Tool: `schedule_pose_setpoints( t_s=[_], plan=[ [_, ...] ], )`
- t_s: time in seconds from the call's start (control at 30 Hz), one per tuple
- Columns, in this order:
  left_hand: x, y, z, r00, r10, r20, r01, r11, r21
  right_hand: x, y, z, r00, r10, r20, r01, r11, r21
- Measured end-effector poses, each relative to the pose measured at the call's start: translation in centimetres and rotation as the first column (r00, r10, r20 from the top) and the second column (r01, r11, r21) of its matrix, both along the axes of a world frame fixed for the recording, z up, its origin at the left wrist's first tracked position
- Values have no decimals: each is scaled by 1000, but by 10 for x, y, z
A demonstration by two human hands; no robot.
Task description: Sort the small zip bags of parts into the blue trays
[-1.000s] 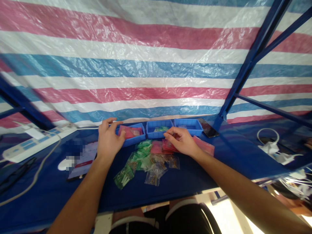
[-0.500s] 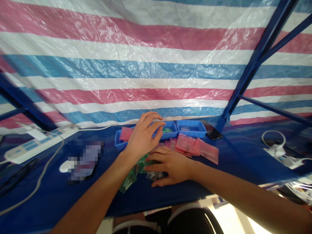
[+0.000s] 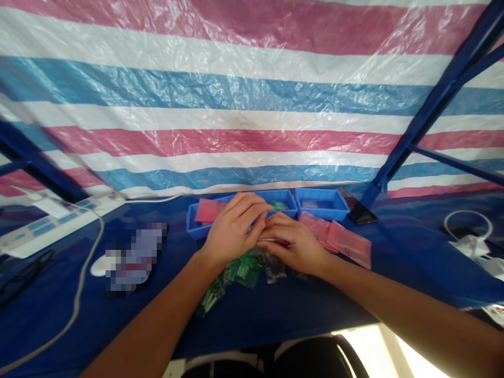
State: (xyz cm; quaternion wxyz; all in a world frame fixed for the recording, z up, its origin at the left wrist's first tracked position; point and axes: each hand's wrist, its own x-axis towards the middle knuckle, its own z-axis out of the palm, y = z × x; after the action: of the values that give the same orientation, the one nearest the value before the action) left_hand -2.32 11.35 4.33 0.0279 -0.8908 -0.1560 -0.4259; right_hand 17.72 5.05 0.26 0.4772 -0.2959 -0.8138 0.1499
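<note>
My left hand (image 3: pixel 232 231) and my right hand (image 3: pixel 293 244) meet over a heap of small plastic bags on the blue table (image 3: pixel 275 310). The fingers of both are pinched together on a small bag between them; its colour is hidden. Green bags (image 3: pixel 244 269) and clear bags (image 3: pixel 274 270) lie under my hands. Pink bags (image 3: pixel 346 242) lie to the right of my right hand. Behind my hands stand three blue trays: the left tray (image 3: pixel 193 227) holds a pink bag, the middle tray (image 3: pixel 289 202) holds something green, and there is the right tray (image 3: pixel 323 205).
A dark phone (image 3: pixel 360 210) lies right of the trays. A white power strip (image 3: pixel 43 227) with a cable, a white mouse (image 3: pixel 100 265) and a blurred flat item (image 3: pixel 136 254) sit at the left. A white charger and cord (image 3: pixel 470 239) lie at far right. A striped tarp hangs behind.
My left hand came from the left tray across to the middle and down to my right hand. My right hand moved from the pink bags to the heap and now pinches a bag.
</note>
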Motion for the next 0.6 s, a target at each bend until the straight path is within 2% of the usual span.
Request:
schedule_pose_setpoints(
  t_s=[0.17, 0.3, 0.4, 0.6],
  plan=[
    [3, 1, -6, 1000, -19, -5, 19, 1000, 3, 13, 10, -1, 980, -151, -126, 128, 976, -174],
    [4, -2, -10, 994, -76, -77, 73, 996, -43, 20, 12, 2, 953, -225, -202, 160, 941, -298],
    [6, -5, -11, 991, -90, -98, 85, 995, -59, 22, 11, 5, 947, -230, -225, 141, 926, -351],
    [8, -1, -14, 991, -97, -96, 99, 995, 21, 24, 11, 4, 967, -158, -198, 76, 927, -368]
  ],
)
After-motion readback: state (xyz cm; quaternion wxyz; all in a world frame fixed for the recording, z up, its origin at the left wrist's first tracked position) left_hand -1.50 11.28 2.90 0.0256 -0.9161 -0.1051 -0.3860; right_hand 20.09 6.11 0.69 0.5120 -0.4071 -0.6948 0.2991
